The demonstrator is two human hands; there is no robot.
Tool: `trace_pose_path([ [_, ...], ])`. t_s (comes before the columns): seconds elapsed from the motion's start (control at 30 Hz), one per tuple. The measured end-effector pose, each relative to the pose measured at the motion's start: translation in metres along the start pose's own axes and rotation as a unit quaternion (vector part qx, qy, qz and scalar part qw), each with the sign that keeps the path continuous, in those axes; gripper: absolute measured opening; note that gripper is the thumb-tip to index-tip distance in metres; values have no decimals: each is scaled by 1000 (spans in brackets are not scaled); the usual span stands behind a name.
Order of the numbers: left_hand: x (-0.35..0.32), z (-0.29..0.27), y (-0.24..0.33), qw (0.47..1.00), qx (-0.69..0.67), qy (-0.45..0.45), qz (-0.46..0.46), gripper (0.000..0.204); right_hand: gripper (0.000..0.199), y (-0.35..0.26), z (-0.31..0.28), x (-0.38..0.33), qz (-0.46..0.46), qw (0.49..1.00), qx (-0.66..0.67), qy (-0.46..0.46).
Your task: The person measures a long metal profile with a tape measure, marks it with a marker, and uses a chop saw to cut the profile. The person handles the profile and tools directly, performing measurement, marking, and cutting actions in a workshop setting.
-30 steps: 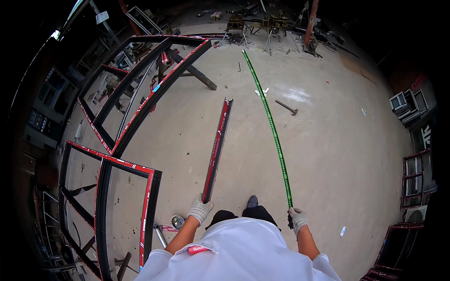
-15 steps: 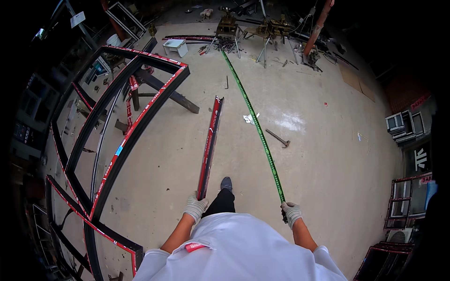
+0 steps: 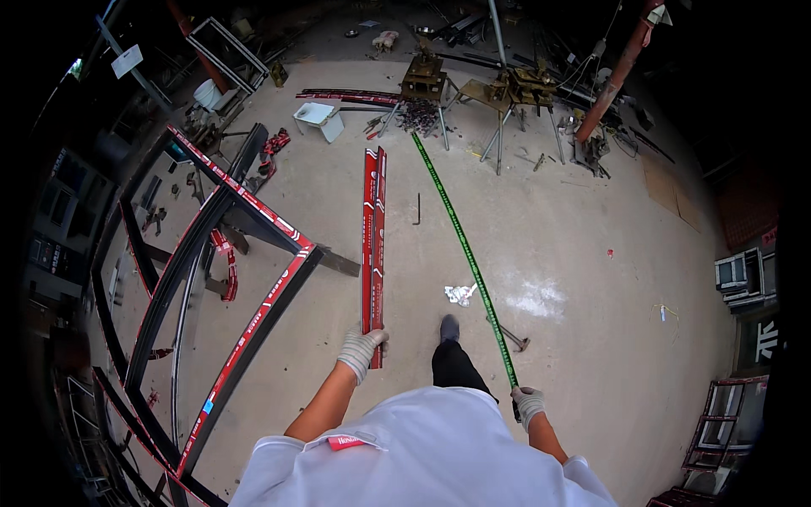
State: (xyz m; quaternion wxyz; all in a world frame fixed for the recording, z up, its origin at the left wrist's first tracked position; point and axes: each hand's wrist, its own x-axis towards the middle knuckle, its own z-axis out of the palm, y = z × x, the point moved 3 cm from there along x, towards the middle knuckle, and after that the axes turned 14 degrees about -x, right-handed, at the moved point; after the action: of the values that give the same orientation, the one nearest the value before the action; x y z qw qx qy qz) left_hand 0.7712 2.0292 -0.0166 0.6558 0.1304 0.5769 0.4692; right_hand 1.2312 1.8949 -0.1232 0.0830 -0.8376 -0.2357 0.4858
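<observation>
My left hand [image 3: 362,350], in a pale work glove, is closed around the near part of a straight window-frame profile [image 3: 369,245]. Red film covers its two long strips, with a dark groove between them, and it points away from me above the floor. On the right, my gloved right hand [image 3: 530,406] grips a tape measure, whose case is mostly hidden by the fingers. Its green blade [image 3: 460,232] stretches out long and slightly bowed toward the far stands. The blade's far tip ends near a pile of dark scraps [image 3: 420,114].
A large dark frame with red film [image 3: 245,325] fills the left side. Ahead stand a white stool [image 3: 319,118] and metal machines on stands [image 3: 425,78]. A hammer-like tool [image 3: 514,336], crumpled foil [image 3: 460,294] and a thin bent rod [image 3: 417,209] lie on the floor.
I have stepped forward, so the stool and machines look nearer. The profile has turned in my left hand and now shows two red strips. The blade stays extended from my right hand.
</observation>
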Motion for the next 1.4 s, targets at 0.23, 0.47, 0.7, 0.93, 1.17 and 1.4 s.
trace_pose_path([
  [0.23, 111, 65, 78, 991, -101, 60, -60, 26, 24, -247, -49, 136, -78, 995, -65, -5],
  [0.47, 239, 99, 184, 983, -158, 83, -53, 23, 24, -500, -54, 207, -104, 987, -125, 0],
  [0.7, 417, 87, 292, 978, -153, 107, -90, 19, 20, -624, 6, 255, -23, 990, -127, -49],
  [0.93, 555, 76, 435, 987, -96, 100, -82, 15, 18, -767, 39, 283, 27, 990, -130, -43],
  [1.17, 707, 77, 540, 984, -107, 113, -91, 16, 16, -920, 85, 361, 37, 986, -143, -77],
  [1.4, 855, 72, 642, 979, -125, 108, -120, 12, 16, -1118, 149, 428, 12, 984, -161, -69],
])
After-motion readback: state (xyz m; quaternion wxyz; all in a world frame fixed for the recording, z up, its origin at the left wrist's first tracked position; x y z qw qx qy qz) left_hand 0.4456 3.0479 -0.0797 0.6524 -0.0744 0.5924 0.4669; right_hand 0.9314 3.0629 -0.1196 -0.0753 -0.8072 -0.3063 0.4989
